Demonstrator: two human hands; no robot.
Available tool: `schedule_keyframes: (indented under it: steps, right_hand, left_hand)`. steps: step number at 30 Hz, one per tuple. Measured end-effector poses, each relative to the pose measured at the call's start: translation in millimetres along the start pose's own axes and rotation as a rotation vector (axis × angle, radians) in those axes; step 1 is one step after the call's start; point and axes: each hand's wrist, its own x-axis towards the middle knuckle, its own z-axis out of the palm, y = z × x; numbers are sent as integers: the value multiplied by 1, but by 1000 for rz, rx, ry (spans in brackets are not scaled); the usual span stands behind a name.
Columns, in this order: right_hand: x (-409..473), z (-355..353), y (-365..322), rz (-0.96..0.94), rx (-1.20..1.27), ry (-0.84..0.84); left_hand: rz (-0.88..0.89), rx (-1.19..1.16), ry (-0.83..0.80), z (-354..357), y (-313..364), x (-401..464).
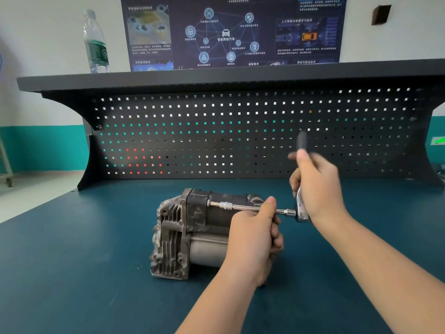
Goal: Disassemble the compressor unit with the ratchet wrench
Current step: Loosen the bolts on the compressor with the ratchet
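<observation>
My right hand (317, 186) is wrapped around the black-gripped chrome ratchet wrench (301, 203), handle pointing up. My left hand (252, 235) pinches its long steel extension bar (243, 208), which runs level leftward into the grimy grey finned metal compressor unit (190, 235), lying mid-tabletop on the teal mat (72, 261), nearer my left.

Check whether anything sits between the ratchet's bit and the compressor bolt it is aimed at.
Nothing visible does. The extension bar runs level from the ratchet wrench in the right hand to the compressor unit, its tip at the housing. The left hand steadies the bar, its fingers wrapped over it, not ahead of the tip.
</observation>
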Motion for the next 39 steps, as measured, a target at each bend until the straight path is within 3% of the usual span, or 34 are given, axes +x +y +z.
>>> schedule_keyframes:
  steps: [2,4,6,9,11,12,14,18,19,20,21,22,24,26,28,31,34,36,37,39]
  right_hand:
    - [6,2,8,460,11,-85]
    - [5,4,12,562,125,-80]
    - [0,4,12,218,211,31]
    - [-13,-2,0,-580,206,1]
    - [-15,-6,2,-835,143,-68]
    - [-14,-7,3,-828,123,-62]
    - [-9,-4,4,-591,115,0]
    - [7,2,12,362,-26,-69]
    - [7,3,14,518,18,-109]
    - [6,3,14,559,57,-111]
    - [5,3,14,471,86,-77]
    - [3,3,14,266,111,-20]
    - [-6,0,2,-285,139,55]
    - [-11,-4,-4,-726,102,-5]
    - [-13,-6,0,-853,48,-27]
    - [-9,-2,2,-508,66,33]
    - [4,2,7,149,-50,0]
    - [8,5,13,487,16,-70]
    - [7,6,15,537,88,-64]
    - [2,6,17,331,230,25]
  left_hand:
    - [-1,11,10,0,-1,0]
    - [-5,34,9,-1,-1,0]
    - [-15,55,3,-2,0,0]
    - [-15,71,1,-3,0,-1]
    - [-5,54,-2,-2,-1,-1]
    - [1,42,-1,-1,-1,-1]
    - [7,25,9,0,-2,0]
    - [1,14,17,1,-3,2]
    - [3,17,18,0,-4,2]
    - [6,22,16,0,-4,1]
    - [8,28,12,0,-5,1]
    - [11,33,6,-1,-5,1]
    - [13,41,-8,-2,-4,0]
    - [8,37,-18,-2,-2,0]
    - [2,16,-19,-1,-1,0]
    - [-4,-8,-3,0,-2,-1]
    - [-3,-13,2,0,-3,0]
    - [0,0,6,0,-2,0]
    - [0,14,10,0,-3,0]
    - [6,47,12,0,-3,-1]
